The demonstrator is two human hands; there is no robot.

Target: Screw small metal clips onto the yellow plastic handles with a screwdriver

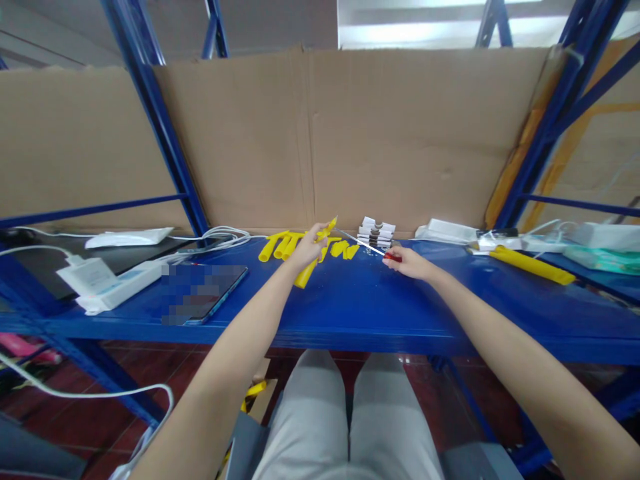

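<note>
My right hand (407, 262) is closed round the red handle of a screwdriver (367, 247), whose thin metal shaft points left toward my other hand. Pinched in the fingers of my left hand (311, 247) is a small yellow piece (331, 227), its tip sticking up. Whether the shaft touches this piece I cannot tell. Several yellow tubes (280, 247) lie on the blue shelf top left of my left hand, and another yellow tube (306, 275) is partly under it. Flat yellow pieces (345, 250) lie between my hands, with tiny bits scattered near the shaft.
A stack of white and dark items (376, 233) stands behind the screwdriver. To the left are a phone or tablet (225, 293), a white power strip (123, 283) and cables. A long yellow roll (533, 265) and white boxes (445, 231) lie right. Cardboard (350, 133) walls the back.
</note>
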